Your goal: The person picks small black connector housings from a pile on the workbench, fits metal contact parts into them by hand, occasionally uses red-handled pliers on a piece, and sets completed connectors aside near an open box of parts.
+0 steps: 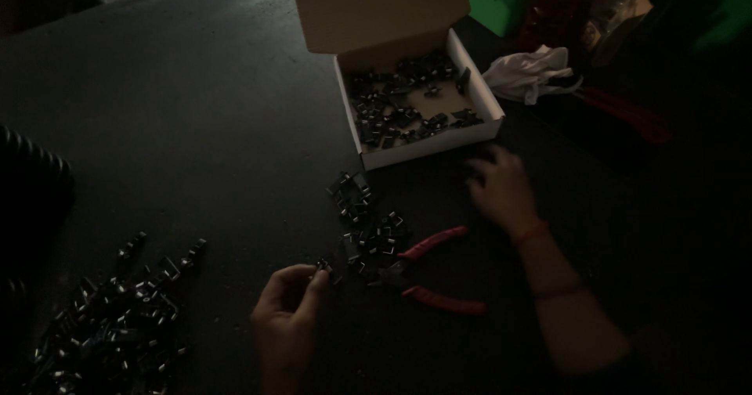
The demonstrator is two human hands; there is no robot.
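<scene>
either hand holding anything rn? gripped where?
Left hand pinches a small dark metal part at its fingertips; which end, too dark to tell. Right hand rests on the table by the white box, apparently empty.

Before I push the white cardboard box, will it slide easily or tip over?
The white cardboard box looks light: thin walls, only small dark clips inside, so it would probably slide on the dark table. Its raised lid may make it tip backward if pushed high. The right hand rests beside it.

Small dark clip (322, 266) pinched at fingertips
</scene>
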